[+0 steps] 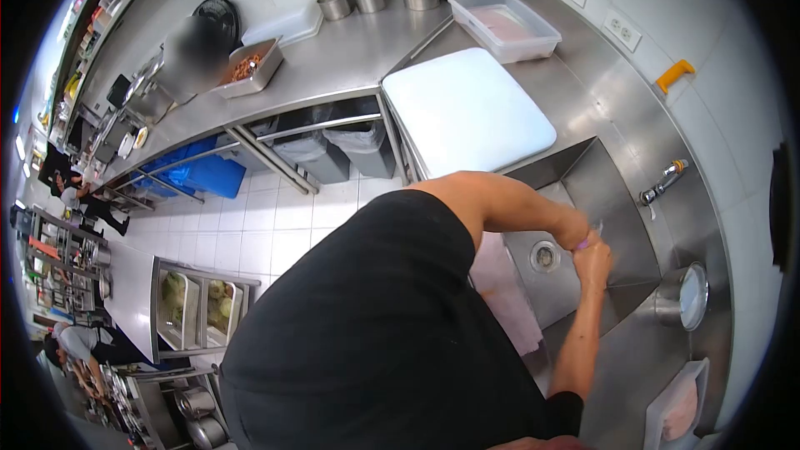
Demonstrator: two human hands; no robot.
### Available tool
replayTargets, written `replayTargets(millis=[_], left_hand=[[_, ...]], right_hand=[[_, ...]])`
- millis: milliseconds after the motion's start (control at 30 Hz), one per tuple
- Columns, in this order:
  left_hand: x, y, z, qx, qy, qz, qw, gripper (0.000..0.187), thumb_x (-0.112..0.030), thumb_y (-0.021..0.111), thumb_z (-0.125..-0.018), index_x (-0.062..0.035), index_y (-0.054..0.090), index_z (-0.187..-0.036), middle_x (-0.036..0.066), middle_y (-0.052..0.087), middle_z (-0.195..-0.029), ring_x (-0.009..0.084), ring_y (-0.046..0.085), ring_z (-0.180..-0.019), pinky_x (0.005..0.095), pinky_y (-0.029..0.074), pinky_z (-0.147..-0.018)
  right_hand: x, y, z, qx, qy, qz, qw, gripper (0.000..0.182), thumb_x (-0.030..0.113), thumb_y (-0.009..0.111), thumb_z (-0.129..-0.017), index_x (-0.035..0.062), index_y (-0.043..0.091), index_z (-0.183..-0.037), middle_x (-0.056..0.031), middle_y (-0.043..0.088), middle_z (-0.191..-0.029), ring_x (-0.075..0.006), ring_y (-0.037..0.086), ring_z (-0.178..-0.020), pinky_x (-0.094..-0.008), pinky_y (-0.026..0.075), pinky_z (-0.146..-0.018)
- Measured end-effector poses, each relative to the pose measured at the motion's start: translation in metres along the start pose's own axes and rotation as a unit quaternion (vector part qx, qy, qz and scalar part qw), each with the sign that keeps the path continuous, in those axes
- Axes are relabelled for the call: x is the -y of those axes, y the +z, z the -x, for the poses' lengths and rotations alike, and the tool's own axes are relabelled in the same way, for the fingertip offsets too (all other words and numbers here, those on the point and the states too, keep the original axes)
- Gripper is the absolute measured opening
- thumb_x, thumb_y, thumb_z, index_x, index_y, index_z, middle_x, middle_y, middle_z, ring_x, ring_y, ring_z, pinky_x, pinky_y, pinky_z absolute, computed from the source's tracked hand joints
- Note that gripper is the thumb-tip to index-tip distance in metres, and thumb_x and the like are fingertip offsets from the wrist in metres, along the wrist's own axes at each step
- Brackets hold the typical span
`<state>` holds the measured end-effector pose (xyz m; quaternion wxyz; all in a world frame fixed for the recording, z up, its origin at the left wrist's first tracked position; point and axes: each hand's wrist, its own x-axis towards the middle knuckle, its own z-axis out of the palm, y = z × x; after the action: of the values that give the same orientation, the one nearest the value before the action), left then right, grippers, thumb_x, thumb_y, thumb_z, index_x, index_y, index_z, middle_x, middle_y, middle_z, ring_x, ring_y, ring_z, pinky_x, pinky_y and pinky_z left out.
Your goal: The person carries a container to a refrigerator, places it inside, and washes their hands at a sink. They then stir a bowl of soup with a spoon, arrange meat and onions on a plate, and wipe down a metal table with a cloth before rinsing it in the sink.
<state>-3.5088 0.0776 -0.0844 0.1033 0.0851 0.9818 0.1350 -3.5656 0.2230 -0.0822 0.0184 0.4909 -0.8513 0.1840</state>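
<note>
Over the steel sink basin (621, 200), my two hands meet and overlap. My left hand (577, 232) comes in from the top on a bent arm, and its fingers are hidden. From below reaches my right hand (593, 263), its fingers closed against the left hand or wrist. A small purple patch (582, 244) shows between them; what it is I cannot make out. Beneath the hands is the sink's round drain (545, 257). A metal tap (664, 182) juts from the far rim. A pinkish cloth or sheet (505, 296) hangs over the near edge.
Beside the sink lies a white cutting board (469, 111), with a translucent plastic tub (505, 27) behind it. A steel pot (682, 297) and a tray of pinkish contents (677, 408) stand opposite. An orange-handled tool (674, 76) is at the wall. Co-workers (87, 200) stand far left.
</note>
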Motion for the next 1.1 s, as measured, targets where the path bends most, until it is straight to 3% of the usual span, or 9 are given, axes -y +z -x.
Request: replayTargets(millis=[233, 400, 433, 500, 633, 733, 900, 1000, 1100], left_hand=[[-0.024, -0.006, 0.052, -0.043, -0.04, -0.028, 0.998, 0.059, -0.03, 0.065, -0.08, -0.0186, 0.051, -0.135, 0.013, 0.07, -0.084, 0.0322, 0.069, -0.083, 0.0456, 0.053, -0.075], [-0.021, 0.002, 0.091, -0.269, 0.015, -0.026, 0.963, 0.079, -0.037, 0.076, -0.073, -0.0182, 0.043, -0.142, 0.016, 0.059, -0.121, 0.0321, 0.059, -0.112, 0.0464, 0.048, -0.086], [-0.02, -0.004, 0.113, -0.3, 0.024, -0.057, 0.952, 0.083, -0.039, 0.078, -0.072, -0.0177, 0.042, -0.143, 0.017, 0.055, -0.129, 0.0326, 0.055, -0.119, 0.0461, 0.047, -0.089], [-0.012, -0.001, 0.155, -0.364, -0.026, -0.056, 0.929, 0.082, -0.039, 0.08, -0.071, -0.0158, 0.044, -0.141, 0.018, 0.049, -0.135, 0.0342, 0.049, -0.125, 0.0449, 0.045, -0.094], [-0.004, 0.017, 0.275, -0.385, -0.11, 0.051, 0.915, 0.069, -0.035, 0.077, -0.077, -0.0136, 0.051, -0.137, 0.019, 0.049, -0.135, 0.036, 0.047, -0.126, 0.0442, 0.043, -0.1], [-0.017, 0.075, 0.389, -0.37, -0.241, 0.144, 0.886, 0.06, -0.036, 0.07, -0.083, -0.013, 0.053, -0.136, 0.021, 0.059, -0.123, 0.0387, 0.055, -0.117, 0.0467, 0.046, -0.096], [-0.072, 0.236, 0.59, -0.111, -0.583, 0.271, 0.758, 0.067, -0.047, 0.063, -0.087, -0.0188, 0.045, -0.145, 0.019, 0.066, -0.112, 0.037, 0.064, -0.105, 0.0486, 0.051, -0.086], [-0.155, 0.311, 0.69, -0.013, -0.685, 0.326, 0.651, 0.071, -0.049, 0.066, -0.084, -0.0163, 0.045, -0.144, 0.017, 0.065, -0.119, 0.0351, 0.062, -0.111, 0.0475, 0.05, -0.09], [-0.248, 0.342, 0.751, -0.086, -0.748, 0.4, 0.523, 0.068, -0.047, 0.066, -0.084, -0.0099, 0.051, -0.139, 0.018, 0.062, -0.127, 0.036, 0.059, -0.117, 0.0467, 0.049, -0.096]], right_hand=[[0.014, 0.033, 0.048, 0.007, 0.154, -0.363, 0.919, 0.026, 0.016, 0.069, -0.072, 0.0007, 0.067, -0.093, -0.0054, 0.064, -0.079, -0.0152, 0.056, -0.07, -0.0322, 0.046, -0.068], [-0.015, 0.008, 0.08, 0.042, 0.156, -0.323, 0.933, 0.054, 0.041, 0.066, -0.089, -0.0004, 0.057, -0.122, -0.0105, 0.064, -0.088, -0.0193, 0.058, -0.071, -0.0307, 0.046, -0.052], [-0.002, -0.012, 0.086, 0.068, 0.244, -0.346, 0.903, 0.055, 0.041, 0.063, -0.092, -0.0025, 0.056, -0.125, -0.0132, 0.064, -0.098, -0.022, 0.058, -0.083, -0.0342, 0.046, -0.069], [-0.028, -0.009, 0.104, 0.001, 0.22, -0.367, 0.904, 0.056, 0.04, 0.054, -0.099, -0.0077, 0.053, -0.128, -0.0198, 0.06, -0.118, -0.0274, 0.057, -0.105, -0.0383, 0.045, -0.095], [0.005, -0.016, 0.115, -0.132, 0.041, -0.239, 0.961, 0.056, 0.037, 0.048, -0.102, -0.0112, 0.053, -0.13, -0.0252, 0.056, -0.13, -0.0354, 0.056, -0.114, -0.0409, 0.041, -0.101], [0.125, -0.038, 0.113, -0.055, 0.006, -0.282, 0.958, 0.054, 0.035, 0.047, -0.102, -0.0115, 0.054, -0.129, -0.0282, 0.056, -0.131, -0.0376, 0.053, -0.121, -0.0408, 0.037, -0.104], [0.253, 0.052, 0.066, 0.034, -0.179, -0.242, 0.953, 0.05, 0.035, 0.045, -0.103, -0.009, 0.059, -0.123, -0.0262, 0.062, -0.122, -0.0385, 0.058, -0.112, -0.0411, 0.042, -0.097], [0.372, 0.046, 0.057, 0.25, -0.206, -0.028, 0.946, 0.049, 0.036, 0.045, -0.102, -0.0063, 0.062, -0.12, -0.026, 0.066, -0.113, -0.0412, 0.062, -0.105, -0.043, 0.045, -0.092], [0.407, 0.125, 0.046, 0.258, -0.194, -0.297, 0.899, 0.055, 0.045, 0.046, -0.1, -0.0059, 0.067, -0.106, -0.0276, 0.068, -0.095, -0.0436, 0.065, -0.097, -0.0484, 0.046, -0.084]])
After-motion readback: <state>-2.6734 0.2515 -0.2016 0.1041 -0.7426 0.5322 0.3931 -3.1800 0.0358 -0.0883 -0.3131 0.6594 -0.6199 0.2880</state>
